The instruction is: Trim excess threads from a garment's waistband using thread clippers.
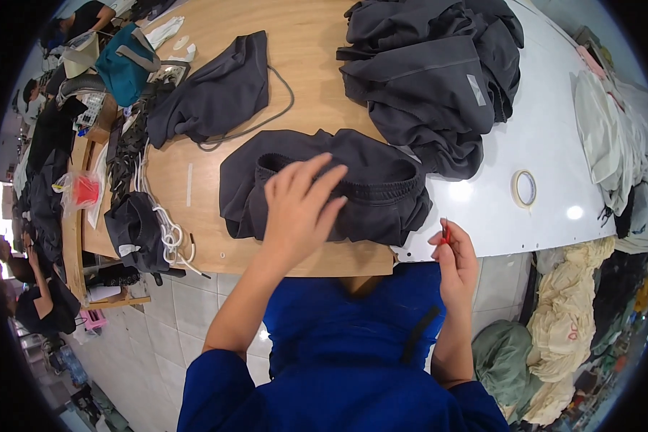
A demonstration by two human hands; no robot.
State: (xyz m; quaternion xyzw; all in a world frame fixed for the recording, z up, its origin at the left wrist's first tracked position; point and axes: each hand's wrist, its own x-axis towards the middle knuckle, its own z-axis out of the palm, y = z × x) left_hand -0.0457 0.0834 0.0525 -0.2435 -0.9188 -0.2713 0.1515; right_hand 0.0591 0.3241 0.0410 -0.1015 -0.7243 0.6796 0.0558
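A dark grey garment lies bunched in front of me, its gathered elastic waistband facing up. My left hand is over the waistband opening with its fingers spread; whether the fingertips touch the cloth I cannot tell. To the right of the garment, past the table's front edge, my right hand is closed around a small red tool with a thin tip. Most of that tool is hidden by the fingers, so its exact kind does not show.
Dark garments are piled at the back right, and another dark piece with a cord lies back left. A tape roll rests on the white surface. White cords hang at left; cloth heaps stand right. Other people work far left.
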